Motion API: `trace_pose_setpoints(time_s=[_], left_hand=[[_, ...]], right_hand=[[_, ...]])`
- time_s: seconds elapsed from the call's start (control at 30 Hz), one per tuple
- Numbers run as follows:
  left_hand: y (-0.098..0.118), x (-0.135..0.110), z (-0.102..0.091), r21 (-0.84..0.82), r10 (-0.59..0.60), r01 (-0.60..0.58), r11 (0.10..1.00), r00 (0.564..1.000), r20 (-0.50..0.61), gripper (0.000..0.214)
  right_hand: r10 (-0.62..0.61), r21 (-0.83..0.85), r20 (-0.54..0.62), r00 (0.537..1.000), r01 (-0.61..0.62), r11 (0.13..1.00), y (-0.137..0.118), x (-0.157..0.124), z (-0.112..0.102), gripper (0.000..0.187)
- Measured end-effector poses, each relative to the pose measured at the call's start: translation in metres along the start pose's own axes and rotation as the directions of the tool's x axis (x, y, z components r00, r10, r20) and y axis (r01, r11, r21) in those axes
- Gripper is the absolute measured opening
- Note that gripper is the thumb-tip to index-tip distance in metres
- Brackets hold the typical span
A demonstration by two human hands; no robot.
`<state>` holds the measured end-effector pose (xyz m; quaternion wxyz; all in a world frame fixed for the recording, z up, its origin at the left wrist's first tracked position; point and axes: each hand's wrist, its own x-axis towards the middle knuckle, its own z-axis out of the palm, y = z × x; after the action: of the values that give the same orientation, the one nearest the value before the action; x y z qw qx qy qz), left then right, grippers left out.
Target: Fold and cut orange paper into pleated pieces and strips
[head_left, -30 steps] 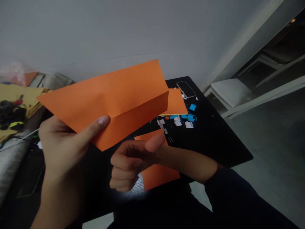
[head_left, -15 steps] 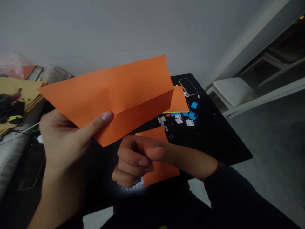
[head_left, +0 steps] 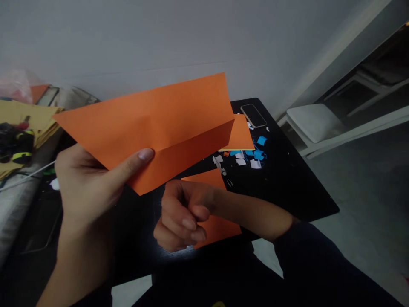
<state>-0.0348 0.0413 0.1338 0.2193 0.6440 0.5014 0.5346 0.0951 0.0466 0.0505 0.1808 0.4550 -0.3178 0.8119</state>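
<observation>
My left hand holds a large folded orange paper up in the air, thumb pressed on its front near the crease. My right hand hovers just below the paper over the black table, fingers curled into a loose fist with nothing visible in them. Under that fist lies another orange sheet flat on the table.
A third orange sheet lies further back beside several small blue and white paper scraps. A phone rests near the table's far edge. Yellow paper and a black-yellow object sit at left; a white chair at right.
My right thumb, first stuck out towards the paper, has folded in so the hand is now a fist. The held paper has lifted slightly.
</observation>
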Motion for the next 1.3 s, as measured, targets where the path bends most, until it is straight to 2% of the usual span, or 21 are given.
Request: trace_pose_setpoints(time_s=[0.1,0.23,0.47,0.6,0.7,0.93,1.0,1.13,1.2,1.3], left_hand=[[0.001,-0.001,-0.001,0.008,-0.004,0.004,1.0,1.0,0.005,0.014],[-0.001,0.0,0.001,-0.006,0.009,-0.009,1.0,0.999,-0.032,0.018],[-0.004,0.001,0.002,-0.041,0.046,-0.049,0.998,0.997,-0.069,0.022],[0.0,0.0,0.001,-0.014,-0.009,0.009,1.0,1.0,0.007,0.016],[0.001,0.001,0.001,-0.015,0.012,-0.013,1.0,1.0,-0.028,0.019],[0.002,0.0,0.001,0.014,0.001,-0.001,1.0,1.0,-0.017,0.019],[0.002,-0.001,0.0,0.013,0.008,-0.008,1.0,0.999,-0.035,0.021],[0.001,-0.001,0.0,0.019,0.007,-0.007,1.0,1.0,-0.005,0.017],[0.001,0.0,0.0,0.018,0.006,-0.006,1.0,1.0,0.008,0.015],[-0.001,0.0,0.0,-0.005,0.017,-0.017,1.0,0.999,-0.035,0.02]], right_hand=[[0.009,0.002,0.019,1.0,-0.009,1.0,-0.001,0.001,0.0,0.031],[-0.003,0.011,0.049,0.999,0.002,1.0,0.002,0.001,-0.001,0.039],[0.007,0.012,-0.001,1.0,-0.007,1.0,0.0,-0.002,-0.003,0.049],[-0.005,-0.033,0.074,0.997,0.007,0.999,-0.001,0.0,-0.009,0.059],[0.016,-0.036,0.129,0.992,-0.011,0.999,0.002,-0.001,-0.016,0.064],[0.152,0.023,-0.026,0.988,-0.151,0.988,0.007,-0.009,-0.023,0.06],[0.13,0.02,-0.018,0.991,-0.129,0.991,0.006,-0.008,-0.022,0.059],[0.026,-0.039,0.095,0.995,-0.023,0.999,0.003,-0.003,-0.015,0.064],[0.051,-0.033,0.05,0.997,-0.05,0.998,0.001,-0.002,-0.01,0.062],[0.05,-0.037,-0.07,0.996,-0.053,0.998,0.0,-0.001,-0.003,0.055]])
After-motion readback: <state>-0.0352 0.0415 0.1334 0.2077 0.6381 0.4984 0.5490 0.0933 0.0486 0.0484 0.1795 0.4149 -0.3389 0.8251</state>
